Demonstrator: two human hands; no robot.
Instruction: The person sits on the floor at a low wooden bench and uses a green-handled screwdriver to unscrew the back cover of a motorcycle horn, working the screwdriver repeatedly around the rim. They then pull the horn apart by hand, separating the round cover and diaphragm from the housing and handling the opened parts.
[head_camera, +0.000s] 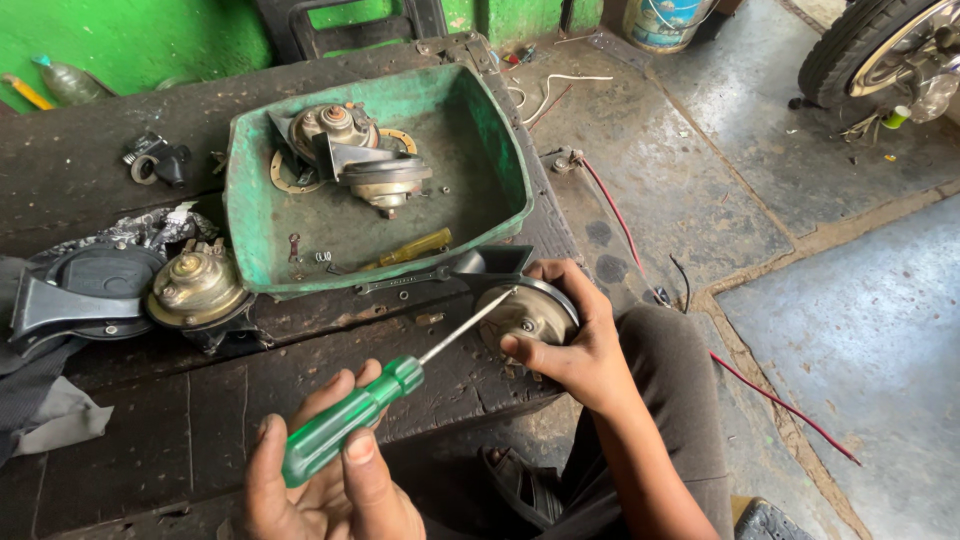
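1. Left hand (320, 475) is wrapped shut around the green handle of a screwdriver (350, 420), low in the frame, at the near part of the dark wooden bench (150, 420).
2. The screwdriver shaft runs up and to the right; its tip lies at the rim of a round metal horn (530, 312).
3. Right hand (575, 335) clasps that horn from the right side, thumb on its lower face, fingers curled over the upper rim. The horn sits at the bench's right end, just below the tray corner.
4. A green plastic tray (490, 130) lies on the bench behind the horn. Inside: another horn assembly (350, 155), loose ring gaskets, small screws.
5. A yellow-handled screwdriver (415, 247) lies at the tray's near edge.
6. Left of the tray: a brass-coloured horn body (195, 288) touching a black horn cover (85, 285).
7. A red wire (785, 405) trails across the concrete floor on the right; a tyre (855, 45) is at the top-right corner.
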